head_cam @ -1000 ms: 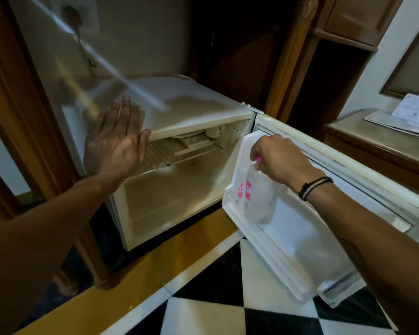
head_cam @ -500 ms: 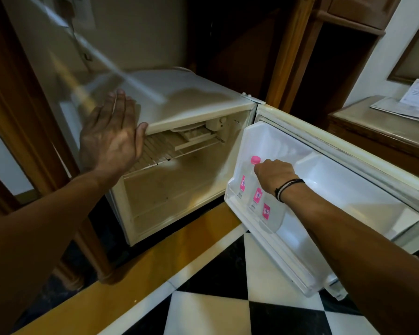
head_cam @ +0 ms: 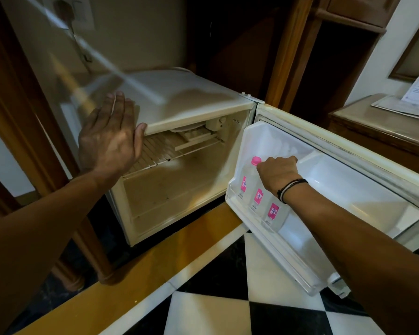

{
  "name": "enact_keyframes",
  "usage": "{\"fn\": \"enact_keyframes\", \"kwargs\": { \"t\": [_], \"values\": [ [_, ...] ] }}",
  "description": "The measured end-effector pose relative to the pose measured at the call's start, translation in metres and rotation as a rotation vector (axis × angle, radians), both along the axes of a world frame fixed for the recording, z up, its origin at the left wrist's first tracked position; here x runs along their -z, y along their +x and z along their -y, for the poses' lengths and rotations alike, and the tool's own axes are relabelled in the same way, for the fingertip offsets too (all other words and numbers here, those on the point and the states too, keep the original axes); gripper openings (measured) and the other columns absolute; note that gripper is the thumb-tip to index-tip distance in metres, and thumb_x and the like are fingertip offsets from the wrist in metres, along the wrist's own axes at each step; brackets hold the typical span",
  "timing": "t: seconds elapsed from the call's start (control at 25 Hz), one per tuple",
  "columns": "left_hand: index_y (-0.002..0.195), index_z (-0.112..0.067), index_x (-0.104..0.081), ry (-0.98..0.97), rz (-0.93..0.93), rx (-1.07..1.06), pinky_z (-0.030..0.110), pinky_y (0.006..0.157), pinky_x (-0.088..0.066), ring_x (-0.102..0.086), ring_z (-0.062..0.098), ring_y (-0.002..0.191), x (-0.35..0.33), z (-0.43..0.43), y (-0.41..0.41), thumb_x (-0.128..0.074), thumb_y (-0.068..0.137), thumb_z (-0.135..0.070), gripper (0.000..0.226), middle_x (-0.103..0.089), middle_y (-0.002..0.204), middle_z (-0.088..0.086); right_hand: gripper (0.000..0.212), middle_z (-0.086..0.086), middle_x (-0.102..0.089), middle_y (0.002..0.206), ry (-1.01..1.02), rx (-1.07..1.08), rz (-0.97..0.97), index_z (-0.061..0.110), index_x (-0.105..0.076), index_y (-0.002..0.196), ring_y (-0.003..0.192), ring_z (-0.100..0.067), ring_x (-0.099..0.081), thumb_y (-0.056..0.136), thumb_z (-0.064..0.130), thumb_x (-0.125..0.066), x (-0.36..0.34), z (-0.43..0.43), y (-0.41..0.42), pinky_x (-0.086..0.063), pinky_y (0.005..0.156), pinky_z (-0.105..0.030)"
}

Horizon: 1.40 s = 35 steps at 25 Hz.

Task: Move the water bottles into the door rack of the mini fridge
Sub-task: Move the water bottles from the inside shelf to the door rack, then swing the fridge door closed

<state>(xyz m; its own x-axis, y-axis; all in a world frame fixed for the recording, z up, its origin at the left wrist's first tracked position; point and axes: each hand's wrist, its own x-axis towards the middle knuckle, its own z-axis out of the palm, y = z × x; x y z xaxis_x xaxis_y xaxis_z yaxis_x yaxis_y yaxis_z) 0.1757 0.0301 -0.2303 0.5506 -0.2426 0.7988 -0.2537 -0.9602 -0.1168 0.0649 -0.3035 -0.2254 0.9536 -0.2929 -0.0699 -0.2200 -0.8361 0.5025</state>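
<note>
A white mini fridge stands open, its door swung out to the right. Three clear water bottles with pink labels stand side by side in the door rack. The nearest-to-hinge bottle shows a pink cap. My right hand covers the tops of the middle bottle and the outer bottle, fingers curled over them. My left hand is held flat with fingers together, its thumb touching the front edge of the fridge top.
Inside the fridge are a wire shelf and a bare lower compartment. A wooden desk with papers stands at the right, dark wooden cabinetry behind. A wooden post is at the fridge's left. The floor is black-and-white tile with a yellow border.
My right hand lowered a third bottle into the door rack beside the other two and now rests on the bottle tops. My left hand stayed at the fridge top.
</note>
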Motion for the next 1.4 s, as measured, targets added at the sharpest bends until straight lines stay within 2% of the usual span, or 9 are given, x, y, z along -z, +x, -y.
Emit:
{"fn": "enact_keyframes", "kwargs": {
  "t": [0.2, 0.28, 0.44, 0.64, 0.84, 1.0, 1.2, 1.28, 1.4],
  "values": [
    [0.162, 0.001, -0.038, 0.019, -0.035, -0.006, 0.049, 0.130, -0.022, -0.033, 0.039, 0.160, -0.001, 0.000, 0.000, -0.017, 0.115, -0.052, 0.074, -0.040, 0.169, 0.024, 0.036, -0.013, -0.065, 0.097, 0.085, -0.200, 0.537, 0.012, -0.066, 0.117, 0.089, -0.034, -0.065, 0.095, 0.041, -0.067, -0.055, 0.016, -0.016, -0.054, 0.080, -0.043],
    [0.162, 0.003, -0.037, 0.018, -0.059, -0.007, 0.050, 0.131, -0.020, -0.032, 0.040, 0.161, -0.002, 0.000, -0.001, -0.016, 0.114, -0.052, 0.075, -0.038, 0.169, 0.025, 0.045, -0.021, -0.063, 0.122, 0.083, -0.128, 0.619, 0.013, -0.060, 0.135, 0.112, -0.042, -0.060, 0.098, 0.038, -0.063, -0.069, 0.032, -0.024, -0.053, 0.092, -0.051],
    [0.160, 0.008, -0.037, 0.042, -0.104, -0.011, 0.052, 0.131, -0.020, -0.034, 0.044, 0.159, -0.005, 0.001, -0.007, -0.015, 0.113, -0.051, 0.078, -0.038, 0.167, 0.031, 0.059, -0.028, -0.016, 0.165, 0.167, 0.211, 0.295, 0.025, -0.024, 0.159, 0.151, -0.054, -0.013, 0.106, 0.045, -0.042, -0.059, 0.045, -0.038, -0.015, 0.120, -0.067],
    [0.158, 0.012, -0.038, 0.087, -0.124, -0.029, 0.056, 0.129, -0.027, -0.039, 0.047, 0.156, -0.013, 0.001, -0.016, -0.014, 0.113, -0.048, 0.079, -0.039, 0.165, 0.035, 0.070, -0.028, -0.006, 0.167, 0.144, 0.176, 0.212, 0.021, -0.011, 0.164, 0.152, -0.052, -0.012, 0.106, 0.054, -0.034, -0.052, 0.030, -0.049, -0.018, 0.121, -0.063],
    [0.159, 0.012, -0.038, 0.117, -0.208, -0.033, 0.052, 0.131, -0.025, -0.040, 0.045, 0.156, -0.020, 0.002, -0.027, -0.010, 0.112, -0.049, 0.082, -0.039, 0.165, 0.035, 0.072, -0.031, -0.011, 0.165, 0.157, 0.160, 0.126, 0.015, -0.018, 0.162, 0.148, -0.051, -0.022, 0.106, 0.057, -0.034, -0.070, 0.000, -0.060, -0.027, 0.119, -0.058],
    [0.156, 0.010, -0.044, 0.123, -0.233, -0.044, 0.051, 0.130, -0.030, -0.046, 0.044, 0.153, -0.024, -0.001, -0.031, -0.011, 0.112, -0.051, 0.082, -0.045, 0.162, 0.034, 0.061, -0.026, -0.037, 0.155, 0.197, 0.104, 0.088, 0.015, -0.049, 0.142, 0.139, -0.046, -0.040, 0.102, 0.060, -0.043, -0.080, -0.034, -0.062, -0.033, 0.115, -0.057],
    [0.167, -0.001, -0.028, 0.088, -0.348, -0.017, 0.048, 0.135, -0.021, -0.029, 0.033, 0.164, -0.028, -0.001, -0.028, 0.001, 0.107, -0.058, 0.087, -0.027, 0.175, 0.023, 0.020, -0.003, -0.064, 0.105, 0.392, -0.079, 0.164, 0.019, -0.056, 0.101, 0.120, -0.031, -0.060, 0.100, 0.037, -0.062, -0.092, -0.057, -0.052, -0.015, 0.122, -0.063],
    [0.170, -0.006, -0.022, 0.077, -0.383, -0.021, 0.046, 0.137, -0.015, -0.022, 0.029, 0.167, -0.031, -0.004, -0.028, 0.011, 0.101, -0.061, 0.094, -0.021, 0.178, 0.019, 0.034, -0.003, -0.067, 0.116, 0.524, -0.147, 0.136, 0.017, -0.060, 0.121, 0.119, -0.028, -0.060, 0.101, 0.045, -0.058, -0.098, -0.061, -0.043, -0.030, 0.118, -0.052],
    [0.172, -0.010, -0.015, 0.019, -0.474, 0.015, 0.041, 0.137, -0.007, -0.013, 0.025, 0.169, -0.035, -0.004, -0.028, 0.007, 0.104, -0.062, 0.089, -0.013, 0.181, 0.013, 0.072, -0.006, -0.044, 0.158, 0.704, -0.239, 0.075, 0.017, -0.038, 0.157, 0.143, -0.027, -0.044, 0.100, 0.061, -0.047, -0.100, -0.059, -0.031, -0.036, 0.115, -0.041]
  ]
}}
